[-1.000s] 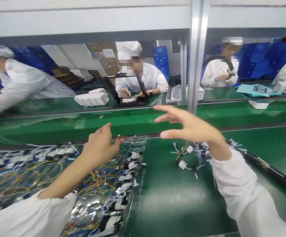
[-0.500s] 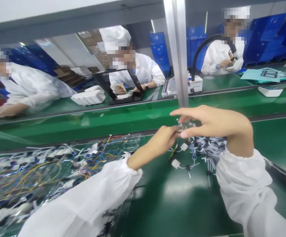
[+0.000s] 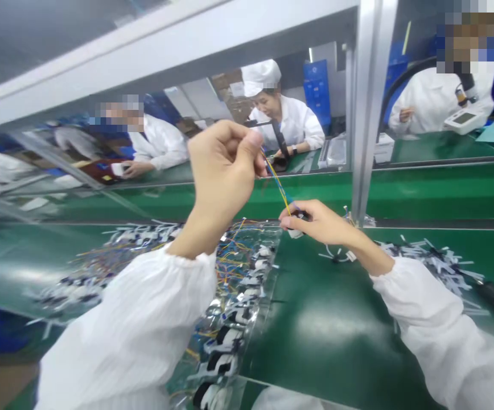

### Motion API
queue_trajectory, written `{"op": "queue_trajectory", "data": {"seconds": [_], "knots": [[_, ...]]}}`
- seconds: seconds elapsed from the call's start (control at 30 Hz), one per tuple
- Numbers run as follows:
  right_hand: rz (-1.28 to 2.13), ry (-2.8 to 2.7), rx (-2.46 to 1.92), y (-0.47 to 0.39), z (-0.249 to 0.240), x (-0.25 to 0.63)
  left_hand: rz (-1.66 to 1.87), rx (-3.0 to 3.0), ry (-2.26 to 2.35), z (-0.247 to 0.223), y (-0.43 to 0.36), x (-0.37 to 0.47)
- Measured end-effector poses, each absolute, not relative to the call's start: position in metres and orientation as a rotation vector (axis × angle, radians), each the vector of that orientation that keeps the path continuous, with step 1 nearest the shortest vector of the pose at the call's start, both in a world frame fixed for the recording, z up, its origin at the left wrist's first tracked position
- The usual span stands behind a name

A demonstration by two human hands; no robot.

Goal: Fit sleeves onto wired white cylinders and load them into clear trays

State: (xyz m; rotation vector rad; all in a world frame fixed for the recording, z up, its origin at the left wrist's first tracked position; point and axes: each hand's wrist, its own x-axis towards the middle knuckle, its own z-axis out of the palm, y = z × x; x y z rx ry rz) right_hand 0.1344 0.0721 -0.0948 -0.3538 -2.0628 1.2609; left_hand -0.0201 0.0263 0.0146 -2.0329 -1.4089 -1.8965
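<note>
Head view: left grip (image 3: 223,162) pinches yellow-blue wires (image 3: 278,181); right grip (image 3: 321,222) encloses a black-and-white part (image 3: 295,233) above the green tabletop (image 3: 328,347); blue bins (image 3: 316,91) stand beyond both.

Wires (image 3: 279,185) above bench (image 3: 328,324), wired parts (image 3: 229,336) left, strips (image 3: 437,260) right, co-worker (image 3: 300,122) behind

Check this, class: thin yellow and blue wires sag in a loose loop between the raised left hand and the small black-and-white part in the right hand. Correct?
No: the head view shows the thin yellow and blue wires running nearly straight, not sagging in a loop, between the raised left hand and the small black-and-white part in the right hand.
</note>
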Motion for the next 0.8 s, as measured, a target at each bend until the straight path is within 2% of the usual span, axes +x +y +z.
{"op": "queue_trajectory", "data": {"seconds": [0.2, 0.43, 0.63, 0.8], "knots": [[1.181, -2.254, -0.591, 0.068, -0.144, 0.096, -1.909, -1.752, -2.15, -0.031, 0.045, -0.089], [0.801, -2.497, -0.887, 0.088, -0.152, 0.045, -1.737, -1.56, -2.446, -0.062, 0.05, -0.153], [0.559, -2.771, -0.945, 0.089, -0.149, -0.012, -1.306, -1.556, -2.615, -0.09, 0.04, -0.184], [0.487, -2.841, -0.922, 0.078, -0.152, -0.021, -0.894, -1.657, -2.65, -0.116, 0.025, -0.182]]}}
